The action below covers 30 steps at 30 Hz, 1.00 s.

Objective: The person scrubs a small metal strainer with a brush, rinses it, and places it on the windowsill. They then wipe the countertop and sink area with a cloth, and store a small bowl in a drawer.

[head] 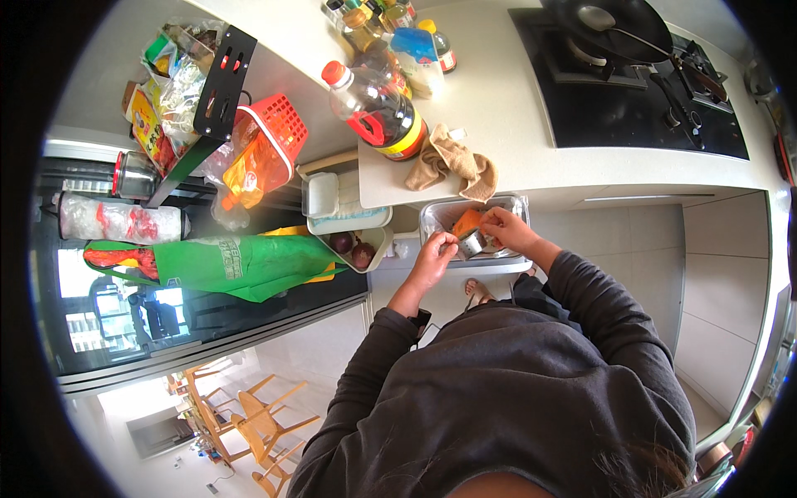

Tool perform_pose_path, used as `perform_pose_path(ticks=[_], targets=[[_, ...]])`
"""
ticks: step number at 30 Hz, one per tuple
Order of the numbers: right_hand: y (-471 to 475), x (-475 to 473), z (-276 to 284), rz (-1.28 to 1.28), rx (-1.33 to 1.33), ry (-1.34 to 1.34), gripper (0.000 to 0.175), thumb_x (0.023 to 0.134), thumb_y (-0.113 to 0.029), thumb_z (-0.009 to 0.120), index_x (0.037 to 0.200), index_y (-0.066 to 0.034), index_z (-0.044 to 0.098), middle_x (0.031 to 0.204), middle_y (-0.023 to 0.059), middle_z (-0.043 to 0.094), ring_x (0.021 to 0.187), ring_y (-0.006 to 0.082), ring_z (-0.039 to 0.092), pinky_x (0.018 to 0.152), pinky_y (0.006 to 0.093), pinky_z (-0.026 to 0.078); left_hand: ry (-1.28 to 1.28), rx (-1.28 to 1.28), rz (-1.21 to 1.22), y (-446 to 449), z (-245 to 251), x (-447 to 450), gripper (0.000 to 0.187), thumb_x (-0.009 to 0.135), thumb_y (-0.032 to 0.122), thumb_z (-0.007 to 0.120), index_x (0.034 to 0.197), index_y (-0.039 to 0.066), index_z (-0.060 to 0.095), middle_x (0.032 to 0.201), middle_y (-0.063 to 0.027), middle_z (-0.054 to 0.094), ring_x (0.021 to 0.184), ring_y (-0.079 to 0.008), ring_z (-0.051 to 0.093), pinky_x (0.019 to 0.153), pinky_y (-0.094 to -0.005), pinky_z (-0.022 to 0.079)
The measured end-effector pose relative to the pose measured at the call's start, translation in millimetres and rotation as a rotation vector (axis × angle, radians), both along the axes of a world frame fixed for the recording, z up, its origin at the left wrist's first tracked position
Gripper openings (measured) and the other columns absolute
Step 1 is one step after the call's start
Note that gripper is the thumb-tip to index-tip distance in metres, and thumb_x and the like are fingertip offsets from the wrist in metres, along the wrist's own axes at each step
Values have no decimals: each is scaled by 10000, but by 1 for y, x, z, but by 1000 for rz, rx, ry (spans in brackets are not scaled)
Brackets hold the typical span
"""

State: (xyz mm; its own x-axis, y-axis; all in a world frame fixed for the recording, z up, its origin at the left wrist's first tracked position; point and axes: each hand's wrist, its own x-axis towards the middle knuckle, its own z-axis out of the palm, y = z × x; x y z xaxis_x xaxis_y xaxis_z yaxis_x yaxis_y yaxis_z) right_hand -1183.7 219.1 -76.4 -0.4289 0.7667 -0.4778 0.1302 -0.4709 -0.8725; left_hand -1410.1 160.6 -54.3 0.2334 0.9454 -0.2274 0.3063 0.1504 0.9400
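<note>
My left hand grips the near-left rim of a small metal cup-shaped strainer, which is tilted over a plastic-lined bin. The bin stands in a pulled-out holder below the counter's edge. On the strainer's other side, my right hand has its fingertips pinched close to the rim. Whether they hold something there is too small to tell. An orange piece lies inside the bin, just beyond the strainer. Part of the bin's contents is hidden by my hands.
A crumpled brown cloth and a large sauce bottle stand near the counter's edge. Left are a container with onions, a green bag and a red basket. A wok sits on the gas hob.
</note>
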Motion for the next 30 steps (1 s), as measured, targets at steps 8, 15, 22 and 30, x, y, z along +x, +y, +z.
perform_pose_path(ticks=[8, 15, 22, 30], targets=[[-2, -5, 21, 202, 93, 0, 427, 838, -324, 717, 1154, -73, 579, 1012, 69, 594, 912, 162, 567, 778, 300, 478, -158, -81, -13, 0, 3, 5, 125, 913, 136, 623, 947, 34, 558, 901, 8, 526, 876, -83, 486, 791, -240, 414], [-5, -13, 23, 136, 248, 61, 367, 794, -241, 748, 1080, -59, 608, 1023, 67, 613, 920, 168, 575, 848, 307, 452, -121, -50, -32, -2, 9, 11, 127, 863, 88, 676, 887, 39, 562, 838, 15, 512, 773, -70, 489, 717, -231, 425], [3, 0, 18, 135, 40, 197, 228, 826, -123, 671, 1040, -57, 630, 930, 44, 631, 868, 124, 589, 782, 290, 478, -111, -37, -46, -3, 10, 9, 127, 864, 71, 667, 852, 50, 542, 800, 51, 477, 741, -40, 439, 679, -206, 384], [5, 8, -14, -118, 39, -90, 154, 907, -136, 561, 979, -36, 653, 772, 81, 653, 656, 147, 630, 609, 281, 519, -179, -55, 32, -4, 14, 13, 118, 886, 100, 649, 840, 60, 549, 789, 72, 489, 739, -28, 427, 683, -197, 370]])
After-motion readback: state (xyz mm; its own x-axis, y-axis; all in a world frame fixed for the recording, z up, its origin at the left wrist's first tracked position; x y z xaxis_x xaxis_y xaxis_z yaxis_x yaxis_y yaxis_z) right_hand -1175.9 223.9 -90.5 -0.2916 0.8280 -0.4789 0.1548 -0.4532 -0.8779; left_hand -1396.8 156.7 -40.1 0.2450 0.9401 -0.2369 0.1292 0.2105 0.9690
